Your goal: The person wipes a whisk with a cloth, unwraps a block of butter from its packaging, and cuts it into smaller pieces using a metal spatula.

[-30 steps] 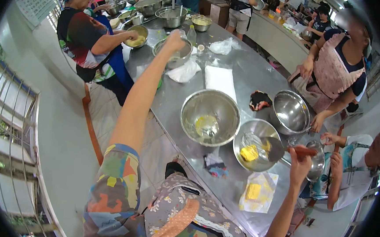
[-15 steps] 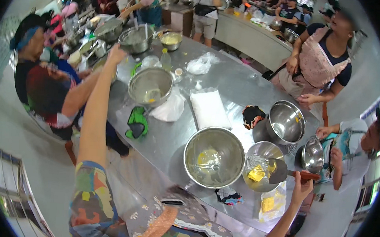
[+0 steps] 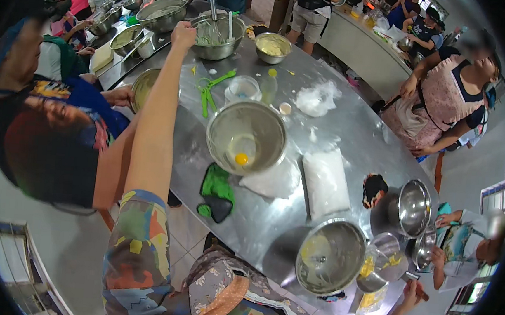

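Observation:
My left hand is at the end of an outstretched arm, beside the rim of a large metal bowl with a whisk in it. Its fingers are curled closed; I cannot make out anything in them. At the lower right, my right hand grips a spatula by its brown handle. The spatula's grey blade is over a metal bowl with yellow butter inside. Below that bowl lies more butter on a wrapper. A large mixing bowl stands just left of it.
A bowl with an egg yolk stands mid-table. Around it are green scissors, a green-and-black cloth item and a white filled bag. A co-worker is close by my left arm; others stand across and at the right.
The view has swung left, so the table's things appear farther right. My left hand has come up close beside the whisk bowl's rim. My right hand still holds the spatula.

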The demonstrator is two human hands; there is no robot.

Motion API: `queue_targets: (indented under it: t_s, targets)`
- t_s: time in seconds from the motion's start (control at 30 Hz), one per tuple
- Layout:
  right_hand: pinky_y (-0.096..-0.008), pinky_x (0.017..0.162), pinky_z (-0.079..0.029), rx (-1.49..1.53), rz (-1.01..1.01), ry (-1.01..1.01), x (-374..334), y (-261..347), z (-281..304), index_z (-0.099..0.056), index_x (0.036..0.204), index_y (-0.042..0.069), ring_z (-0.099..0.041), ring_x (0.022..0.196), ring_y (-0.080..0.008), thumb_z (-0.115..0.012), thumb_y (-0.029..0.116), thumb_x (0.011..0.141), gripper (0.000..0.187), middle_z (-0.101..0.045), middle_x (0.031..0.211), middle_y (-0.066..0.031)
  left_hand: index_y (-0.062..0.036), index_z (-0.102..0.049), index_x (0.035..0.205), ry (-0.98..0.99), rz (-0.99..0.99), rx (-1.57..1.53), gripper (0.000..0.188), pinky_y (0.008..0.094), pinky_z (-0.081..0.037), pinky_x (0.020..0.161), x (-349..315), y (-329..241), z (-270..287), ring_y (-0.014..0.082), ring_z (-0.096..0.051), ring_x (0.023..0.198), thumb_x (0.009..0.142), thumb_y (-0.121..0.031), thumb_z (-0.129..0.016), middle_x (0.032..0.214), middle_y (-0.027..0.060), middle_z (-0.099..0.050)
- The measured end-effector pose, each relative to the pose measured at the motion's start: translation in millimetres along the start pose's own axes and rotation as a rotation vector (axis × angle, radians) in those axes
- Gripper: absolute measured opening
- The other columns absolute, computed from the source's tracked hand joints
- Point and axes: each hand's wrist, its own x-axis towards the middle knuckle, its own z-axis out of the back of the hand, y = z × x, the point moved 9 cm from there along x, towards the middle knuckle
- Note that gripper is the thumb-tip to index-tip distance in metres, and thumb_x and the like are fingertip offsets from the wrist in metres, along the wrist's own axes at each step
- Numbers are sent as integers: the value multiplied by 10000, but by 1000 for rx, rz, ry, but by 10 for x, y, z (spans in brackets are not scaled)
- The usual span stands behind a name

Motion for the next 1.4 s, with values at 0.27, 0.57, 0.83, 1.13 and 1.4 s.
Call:
queue_targets:
  t_s: [0.27,0.57,0.83,1.13,1.4]
  targets:
    - [-291,764,-308,139,-136,-405,-114,9,-88,-609,883,51,-482,771,-119,-661,204,748,210,-547,784,-42,-64,-613,970,110,18,-177,266,314,-524,582,1459,690,-1055,185,-623,720,708,-101,-589,861,74,-637]
    - [-386,971,-147,111,-216,-526,-272,-108,105,-667,832,78,-411,915,-122,-684,305,699,264,-509,797,-32,-84,-614,1014,275,-91,45,354,303,-515,598,2102,1265,-2236,205,-623,761,682,-12,-511,977,124,-610]
    - [-452,1030,-113,137,-223,-594,-630,-71,352,-665,701,110,-369,926,-135,-648,291,699,182,-445,756,-17,-92,-591,1104,549,252,27,419,299,-457,459,1962,1633,-2965,166,-559,659,740,34,-425,813,98,-586]
    - [-489,880,-262,453,-142,-572,-844,321,32,-571,429,157,-364,742,-166,-518,104,773,352,-333,626,7,-149,-679,952,188,-239,293,220,373,-464,773,2348,1133,-2411,305,-613,850,756,-209,-600,904,153,-643]
    - [-241,611,-485,-67,-91,-735,-1175,1010,-537,-565,943,15,-584,680,-158,-637,139,798,204,-605,803,-79,-111,-624,1071,44,-298,189,367,370,-449,791,2435,474,-1459,291,-609,883,723,-223,-640,930,156,-644]
